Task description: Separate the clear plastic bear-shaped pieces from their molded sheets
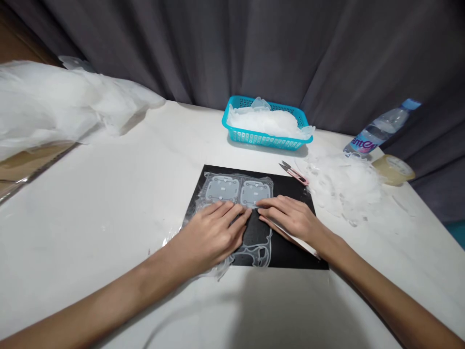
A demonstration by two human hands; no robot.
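A black mat [290, 259] lies on the white table. On it is a clear, soft-looking molded sheet [259, 256] with two greyish rounded-square panels: a left panel [221, 188] and a right panel [252, 194]. Its lower right part shows an opening with the mat visible through it. My left hand [220, 231] rests palm down on the sheet below the left panel, fingers stretched out. Fingertips of my right hand [286, 215] touch the right panel's lower edge. A slim, pale strip-like tool [300, 244] runs beneath that hand; its tip is hidden.
Pink-handled thread snips [296, 174] lie at the mat's top right, beside a heap of clear scraps [345, 186]. Behind stand a blue basket [269, 139] of whitish pieces, a water bottle [381, 127] and a tape roll [394, 169]. White plastic bags [72, 102] lie at left.
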